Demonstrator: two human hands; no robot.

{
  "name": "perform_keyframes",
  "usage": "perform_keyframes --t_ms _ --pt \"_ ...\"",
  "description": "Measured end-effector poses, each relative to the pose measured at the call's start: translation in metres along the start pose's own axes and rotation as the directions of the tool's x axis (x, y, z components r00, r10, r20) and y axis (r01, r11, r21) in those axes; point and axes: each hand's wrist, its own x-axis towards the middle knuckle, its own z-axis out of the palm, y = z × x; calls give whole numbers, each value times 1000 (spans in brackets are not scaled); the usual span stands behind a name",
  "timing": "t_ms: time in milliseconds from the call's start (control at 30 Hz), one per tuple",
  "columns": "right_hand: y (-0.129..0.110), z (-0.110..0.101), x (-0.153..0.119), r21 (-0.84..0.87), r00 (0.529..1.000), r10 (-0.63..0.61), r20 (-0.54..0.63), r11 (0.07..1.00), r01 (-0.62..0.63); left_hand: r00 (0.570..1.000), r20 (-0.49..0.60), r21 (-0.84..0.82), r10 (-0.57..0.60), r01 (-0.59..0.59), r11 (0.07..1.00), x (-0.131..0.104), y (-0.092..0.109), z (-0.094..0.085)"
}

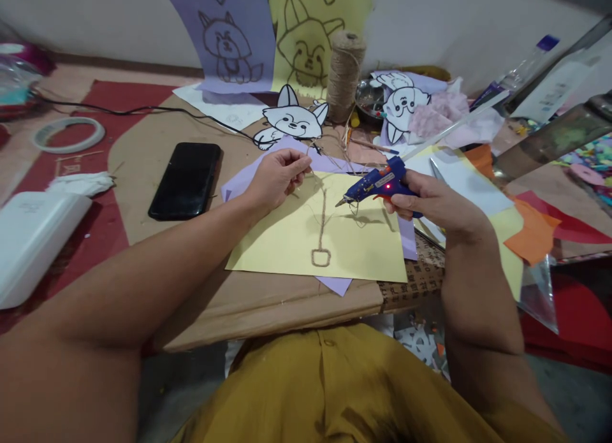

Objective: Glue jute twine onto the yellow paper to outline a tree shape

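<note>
My right hand [421,197] is wrapped round the handle of a blue glue gun [375,180], its red light lit and its nozzle pointing left above the yellow paper [272,248]. Fingers pinched together, my left hand [284,175] holds a thin strand of twine [313,172] over the paper's upper left part. On the sheet, brown twine [321,229] forms a straight upright line with a small rounded square at its lower end. Purple paper [337,285] sticks out from beneath the yellow sheet.
A black phone [185,180] lies left of the paper, near a tape roll [68,134] and a white box-like device [38,239]. Behind stand a twine spool [345,73], a fox cutout [294,119] and two drawn cards. A black cable [143,110] crosses the cardboard.
</note>
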Motion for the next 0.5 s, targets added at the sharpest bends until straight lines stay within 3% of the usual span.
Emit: perform_keyframes --t_ms 133,500 --pt "1 2 5 -30 997 50 -58 998 -52 1000 -9 -9 -7 7 1000 -1 2 2" --pt "-2 5 11 -253 994 105 -13 962 -105 1000 -7 -24 -1 1 1000 -2 6 4"
